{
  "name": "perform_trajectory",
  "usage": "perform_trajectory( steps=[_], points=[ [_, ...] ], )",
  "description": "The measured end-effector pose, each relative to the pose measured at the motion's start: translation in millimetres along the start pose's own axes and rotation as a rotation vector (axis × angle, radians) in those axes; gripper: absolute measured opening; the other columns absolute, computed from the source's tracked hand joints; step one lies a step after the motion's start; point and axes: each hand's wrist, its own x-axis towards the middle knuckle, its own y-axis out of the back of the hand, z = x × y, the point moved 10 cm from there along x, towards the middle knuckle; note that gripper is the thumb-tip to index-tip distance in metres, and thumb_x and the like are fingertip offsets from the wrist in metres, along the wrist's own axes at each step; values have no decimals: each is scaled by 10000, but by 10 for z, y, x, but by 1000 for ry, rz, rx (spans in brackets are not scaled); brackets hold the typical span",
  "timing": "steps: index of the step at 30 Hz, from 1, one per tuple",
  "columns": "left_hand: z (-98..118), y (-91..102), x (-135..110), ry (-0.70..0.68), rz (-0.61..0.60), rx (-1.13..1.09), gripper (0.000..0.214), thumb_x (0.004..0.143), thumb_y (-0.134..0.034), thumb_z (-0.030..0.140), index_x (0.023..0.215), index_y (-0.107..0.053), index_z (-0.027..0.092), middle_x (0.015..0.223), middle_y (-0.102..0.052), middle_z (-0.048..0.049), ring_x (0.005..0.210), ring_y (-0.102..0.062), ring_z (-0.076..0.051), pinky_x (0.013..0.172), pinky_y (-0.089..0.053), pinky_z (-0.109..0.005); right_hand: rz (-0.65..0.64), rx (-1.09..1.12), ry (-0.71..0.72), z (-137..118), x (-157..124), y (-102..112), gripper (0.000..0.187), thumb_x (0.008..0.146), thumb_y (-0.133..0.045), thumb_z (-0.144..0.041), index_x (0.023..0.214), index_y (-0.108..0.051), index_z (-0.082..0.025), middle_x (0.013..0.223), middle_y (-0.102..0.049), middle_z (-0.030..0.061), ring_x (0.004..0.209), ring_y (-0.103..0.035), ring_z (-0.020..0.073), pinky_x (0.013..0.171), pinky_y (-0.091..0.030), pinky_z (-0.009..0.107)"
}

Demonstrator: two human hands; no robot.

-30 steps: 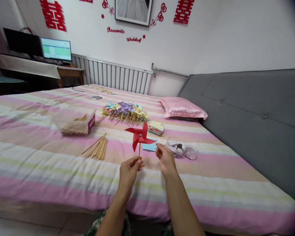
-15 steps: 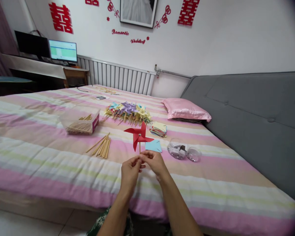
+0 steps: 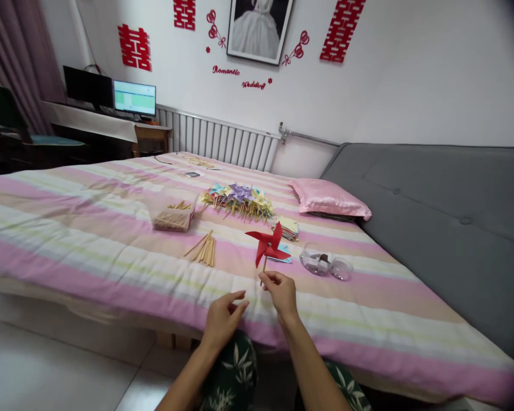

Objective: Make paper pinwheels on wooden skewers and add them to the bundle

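My right hand [image 3: 281,293] pinches the short wooden stick of a red paper pinwheel [image 3: 268,244] and holds it upright over the striped bed [image 3: 111,251]. My left hand [image 3: 223,317] hovers lower and to the left with fingers apart, holding nothing. Just behind the pinwheel lies a light blue paper square [image 3: 285,257]. A loose bundle of wooden sticks [image 3: 204,249] rests on the bedspread further left.
A heap of finished pinwheels [image 3: 239,200], a stack of coloured paper [image 3: 288,227], a box of sticks [image 3: 173,216] and two clear round containers [image 3: 325,265] lie on the bed. A pink pillow [image 3: 329,197] and grey headboard [image 3: 445,205] are at right. Desk with monitors [image 3: 111,97] stands far left.
The pinwheel has passed from my left hand to my right. My left hand has let go and dropped away. The view has pulled back and turned left, showing more floor.
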Motion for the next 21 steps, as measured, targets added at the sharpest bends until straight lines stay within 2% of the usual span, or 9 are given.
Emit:
perform_trajectory(
  steps=[4,7,10,15,21],
  points=[
    [-284,721,-514,52,92,113,405,754,-573,470,975,-713,160,751,-733,-71,623,-658,-206,616,-528,-305,42,48,-46,-74,-188,119,302,629,-704,-419,720,-705,-131,541,-628,21,501,-557,136,519,-425,238],
    [-502,1208,-836,96,206,110,401,719,-597,503,917,-723,178,841,-739,-67,689,-679,-213,659,-537,-296,76,69,-55,-150,-320,215,326,626,-701,-430,727,-693,-120,559,-633,29,497,-561,133,491,-412,228],
    [-597,1559,-1034,128,313,189,415,690,-603,533,902,-726,198,823,-741,-48,673,-679,-213,651,-535,-293,125,84,-56,-229,-396,301,352,629,-693,-449,741,-675,-115,623,-654,46,500,-578,130,467,-400,215],
    [-483,1900,-1086,138,407,300,409,706,-588,521,926,-720,202,815,-743,-37,721,-686,-217,677,-523,-284,192,101,-42,-312,-379,393,416,647,-665,-513,799,-640,-126,646,-661,46,477,-613,142,413,-375,201],
    [-323,2125,-910,122,430,431,422,717,-570,539,943,-708,210,756,-736,-31,750,-686,-235,692,-499,-292,240,115,-30,-245,-312,516,416,670,-649,-500,866,-620,-133,618,-658,43,548,-669,189,399,-432,201]
  ],
)
